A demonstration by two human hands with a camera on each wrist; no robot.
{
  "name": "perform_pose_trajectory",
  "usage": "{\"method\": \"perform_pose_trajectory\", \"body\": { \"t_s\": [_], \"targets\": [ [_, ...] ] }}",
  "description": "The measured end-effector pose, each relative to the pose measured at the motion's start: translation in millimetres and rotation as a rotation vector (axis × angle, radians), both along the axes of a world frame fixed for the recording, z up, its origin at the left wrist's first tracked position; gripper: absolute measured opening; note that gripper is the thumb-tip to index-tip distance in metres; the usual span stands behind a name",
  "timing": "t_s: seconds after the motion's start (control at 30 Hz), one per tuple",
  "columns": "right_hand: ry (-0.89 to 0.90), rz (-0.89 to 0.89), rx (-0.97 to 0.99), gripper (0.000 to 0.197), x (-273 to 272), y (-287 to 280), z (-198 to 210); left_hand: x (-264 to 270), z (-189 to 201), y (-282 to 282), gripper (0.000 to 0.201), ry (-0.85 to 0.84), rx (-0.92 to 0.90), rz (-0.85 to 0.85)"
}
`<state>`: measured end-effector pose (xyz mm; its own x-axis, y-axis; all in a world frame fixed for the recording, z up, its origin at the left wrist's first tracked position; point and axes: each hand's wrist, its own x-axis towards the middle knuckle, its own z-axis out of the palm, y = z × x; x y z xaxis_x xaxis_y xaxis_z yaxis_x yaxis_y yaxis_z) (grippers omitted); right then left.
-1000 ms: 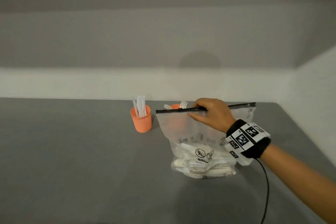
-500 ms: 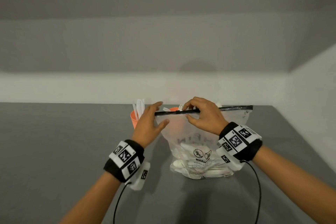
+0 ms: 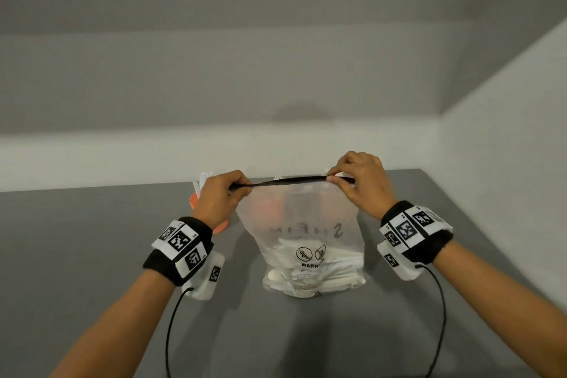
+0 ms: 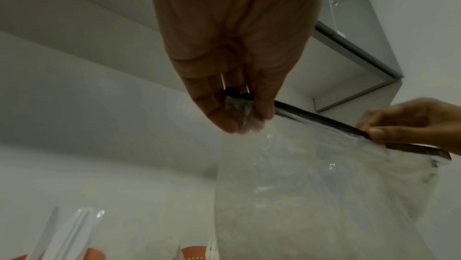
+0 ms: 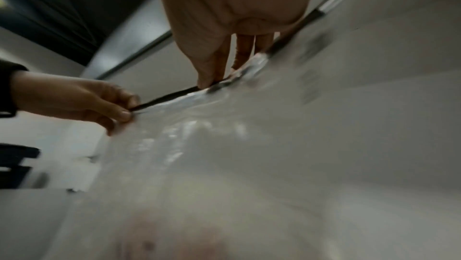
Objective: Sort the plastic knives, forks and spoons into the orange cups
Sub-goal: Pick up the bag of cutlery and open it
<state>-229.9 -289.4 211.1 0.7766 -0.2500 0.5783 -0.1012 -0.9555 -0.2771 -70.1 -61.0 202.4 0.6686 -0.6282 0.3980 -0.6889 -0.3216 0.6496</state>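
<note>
A clear zip bag (image 3: 310, 233) stands on the grey table, white plastic cutlery (image 3: 316, 276) piled in its bottom. Its black zip strip (image 3: 288, 181) runs between both hands. My left hand (image 3: 225, 193) pinches the strip's left end, also seen as the left hand (image 4: 239, 106) in its wrist view. My right hand (image 3: 352, 181) pinches the strip further right, shown as the right hand (image 5: 214, 80) in its wrist view. An orange cup (image 3: 202, 209) with white cutlery (image 3: 201, 182) stands behind my left hand, mostly hidden. A second orange cup (image 4: 194, 252) shows behind the bag.
The grey table (image 3: 92, 255) ends at a white wall ledge (image 3: 122, 156) behind and at a white wall (image 3: 506, 163) on the right. Black cables (image 3: 171, 331) hang from both wristbands.
My left hand came into view, reached the bag's top and now pinches the zip strip's left end. My right hand slid rightward along the strip. The bag stands narrower.
</note>
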Motion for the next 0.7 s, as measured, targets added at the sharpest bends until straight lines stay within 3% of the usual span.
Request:
{"method": "perform_pose_trajectory", "body": {
  "t_s": [0.2, 0.3, 0.43, 0.5, 0.7],
  "targets": [
    [0.043, -0.119, 0.184, 0.013, -40.2, -46.4, 1.3, 7.1, -4.0, -0.8, 0.016, 0.041, 0.119, 0.042],
    [0.033, -0.082, 0.332, 0.005, -41.5, -43.1, -3.6, -3.3, 2.4, -10.6, 0.004, 0.115, 0.181, -0.044],
    [-0.059, -0.029, 0.579, 0.007, -35.7, -32.5, -7.4, -17.3, 12.1, -37.1, 0.041, 0.066, 0.208, -0.072],
    [-0.093, -0.023, 0.634, 0.009, -34.9, -27.8, -6.5, -21.1, 13.9, -52.6, 0.048, 0.018, 0.253, -0.034],
    [-0.185, -0.013, 0.659, 0.023, -38.8, -24.9, -5.2, -30.2, 12.5, -78.6, 0.03, -0.052, 0.306, -0.115]
  ]
}}
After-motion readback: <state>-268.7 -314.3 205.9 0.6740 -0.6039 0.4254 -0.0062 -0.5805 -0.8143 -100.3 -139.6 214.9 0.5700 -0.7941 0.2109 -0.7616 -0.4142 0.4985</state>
